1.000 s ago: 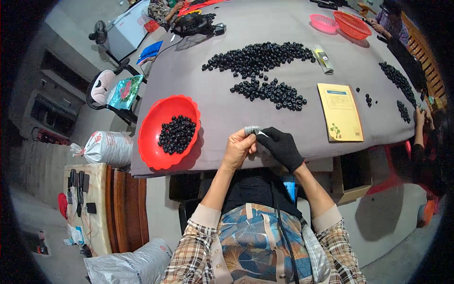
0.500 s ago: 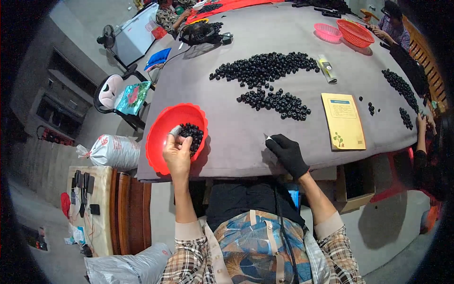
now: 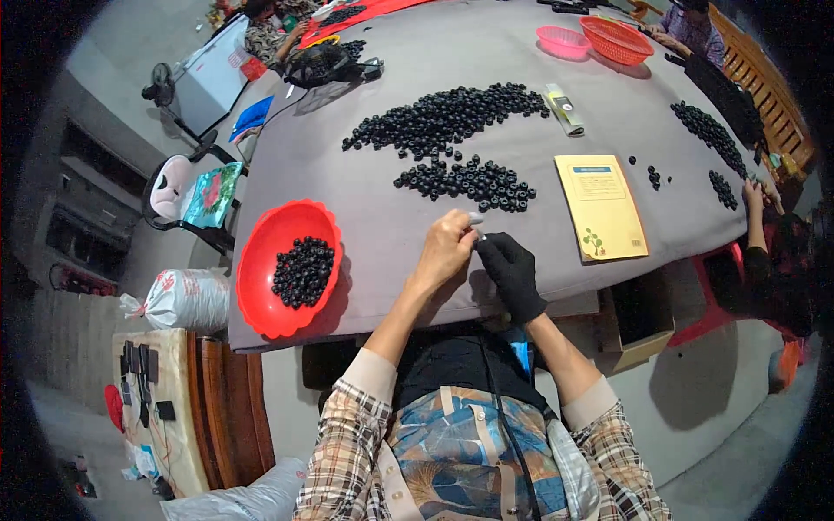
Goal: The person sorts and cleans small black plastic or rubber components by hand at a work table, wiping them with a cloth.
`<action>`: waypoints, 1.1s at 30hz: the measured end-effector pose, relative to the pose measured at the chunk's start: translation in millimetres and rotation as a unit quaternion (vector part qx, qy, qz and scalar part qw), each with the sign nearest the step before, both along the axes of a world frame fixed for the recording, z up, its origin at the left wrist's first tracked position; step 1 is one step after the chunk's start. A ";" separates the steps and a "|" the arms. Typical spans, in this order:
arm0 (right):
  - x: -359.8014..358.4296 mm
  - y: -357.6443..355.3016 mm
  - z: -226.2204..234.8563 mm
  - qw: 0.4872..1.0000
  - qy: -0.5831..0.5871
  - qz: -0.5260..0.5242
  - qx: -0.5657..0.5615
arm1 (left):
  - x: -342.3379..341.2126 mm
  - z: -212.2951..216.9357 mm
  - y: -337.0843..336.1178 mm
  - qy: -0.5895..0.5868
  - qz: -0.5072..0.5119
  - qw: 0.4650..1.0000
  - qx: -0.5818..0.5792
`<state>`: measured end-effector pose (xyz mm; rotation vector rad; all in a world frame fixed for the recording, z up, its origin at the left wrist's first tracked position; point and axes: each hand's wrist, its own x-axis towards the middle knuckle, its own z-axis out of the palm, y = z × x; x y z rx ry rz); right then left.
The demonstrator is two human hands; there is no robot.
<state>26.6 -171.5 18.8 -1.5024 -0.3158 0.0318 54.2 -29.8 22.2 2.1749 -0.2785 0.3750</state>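
Note:
My bare left hand and my black-gloved right hand meet over the grey table, near its front edge. Both pinch a small pale piece held between their fingertips. Just beyond them lies a small heap of black ring-shaped parts, with a bigger heap farther back. A red bowl holding several black parts stands to my left at the table edge.
A yellow booklet lies right of my hands. Pink and orange baskets stand at the far side. More black parts lie at the right, where another person's hand rests. A chair and a white sack are left.
My left hand was at the red bowl half a second ago; it has come back right to meet the gloved right hand on the small pale piece.

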 end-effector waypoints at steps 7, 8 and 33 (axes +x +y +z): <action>-5.7 -1.2 6.3 0.997 -0.004 -0.075 0.005 | 46.9 -9.1 -42.8 -0.075 -0.085 0.991 0.070; -6.9 0.0 7.0 0.997 -0.014 -0.080 0.014 | 49.2 -10.7 -48.1 -0.076 -0.082 0.991 0.071; -5.1 -1.1 6.9 0.996 -0.009 -0.085 0.003 | -1.8 -5.4 -21.0 0.010 -0.055 0.981 0.187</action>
